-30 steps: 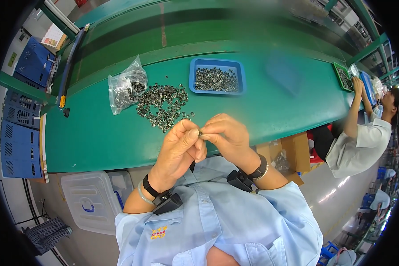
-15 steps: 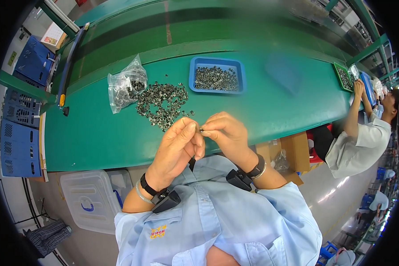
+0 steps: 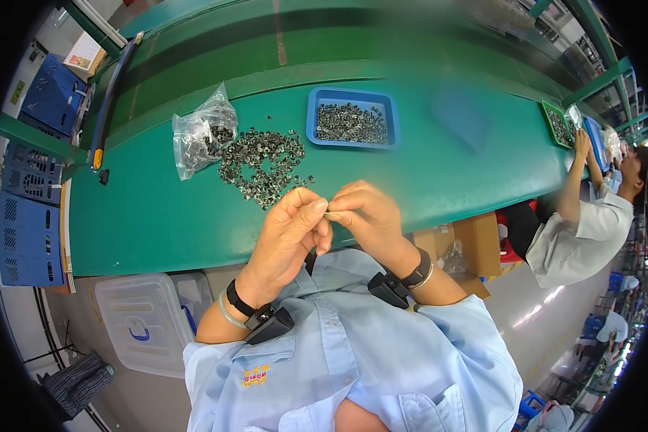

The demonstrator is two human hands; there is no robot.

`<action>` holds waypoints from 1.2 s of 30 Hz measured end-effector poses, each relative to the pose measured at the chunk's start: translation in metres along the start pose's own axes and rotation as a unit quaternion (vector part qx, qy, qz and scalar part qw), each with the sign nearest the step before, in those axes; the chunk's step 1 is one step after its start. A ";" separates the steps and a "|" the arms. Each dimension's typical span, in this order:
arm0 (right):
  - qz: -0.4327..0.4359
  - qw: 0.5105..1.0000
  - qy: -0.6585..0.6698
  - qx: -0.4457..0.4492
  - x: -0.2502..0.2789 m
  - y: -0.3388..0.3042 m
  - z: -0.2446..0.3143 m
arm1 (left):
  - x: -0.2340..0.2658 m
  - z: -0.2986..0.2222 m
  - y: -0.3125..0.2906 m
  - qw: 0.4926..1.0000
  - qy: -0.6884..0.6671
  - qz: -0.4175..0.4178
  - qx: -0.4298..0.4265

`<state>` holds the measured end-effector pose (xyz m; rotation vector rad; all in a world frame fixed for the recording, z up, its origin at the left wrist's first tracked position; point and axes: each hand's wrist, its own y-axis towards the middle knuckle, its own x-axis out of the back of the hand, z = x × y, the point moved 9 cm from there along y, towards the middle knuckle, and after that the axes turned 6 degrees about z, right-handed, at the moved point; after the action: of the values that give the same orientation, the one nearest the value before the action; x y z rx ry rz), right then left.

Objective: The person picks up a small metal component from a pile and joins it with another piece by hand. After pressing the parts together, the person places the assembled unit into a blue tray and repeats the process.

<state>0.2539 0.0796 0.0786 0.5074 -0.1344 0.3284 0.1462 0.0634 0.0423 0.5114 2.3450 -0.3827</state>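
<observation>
Blue perforated plastic crates stand past the left edge of the green worktop; below its near edge, a clear blue-handled plastic box and, farther right, a brown cardboard carton.

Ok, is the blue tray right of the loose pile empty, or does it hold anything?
The blue tray is not empty: many small metallic pieces cover most of its floor, with bare blue showing behind them.

Colourful lettering on blue shirt
</observation>
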 end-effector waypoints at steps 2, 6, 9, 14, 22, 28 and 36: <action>0.003 0.999 -0.041 0.008 0.000 0.007 -0.001 | 0.008 -0.001 -0.001 1.000 0.017 -0.007 0.001; -0.028 0.988 -0.150 0.014 0.022 0.044 -0.021 | 0.045 -0.018 -0.010 0.996 0.024 -0.074 -0.031; -0.044 0.974 -0.221 -0.009 0.035 0.080 -0.043 | 0.082 -0.026 -0.022 0.992 0.029 -0.106 -0.061; 0.007 0.951 -0.305 -0.052 0.007 0.099 -0.080 | 0.118 -0.027 -0.029 0.991 -0.001 -0.122 -0.056; 0.151 0.913 -0.377 -0.045 -0.078 0.078 -0.092 | 0.147 -0.032 -0.019 0.993 -0.009 -0.110 -0.034; 0.133 0.918 -0.373 -0.032 -0.088 0.080 -0.101 | 0.152 -0.036 -0.017 0.995 -0.004 -0.098 -0.031; 0.108 0.976 -0.187 -0.009 -0.087 0.071 -0.056 | 0.136 -0.038 -0.017 0.995 0.035 -0.090 0.002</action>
<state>0.1503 0.1421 0.0445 0.5344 -0.5605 0.4404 0.0238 0.0985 -0.0220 0.3208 2.4662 -0.4585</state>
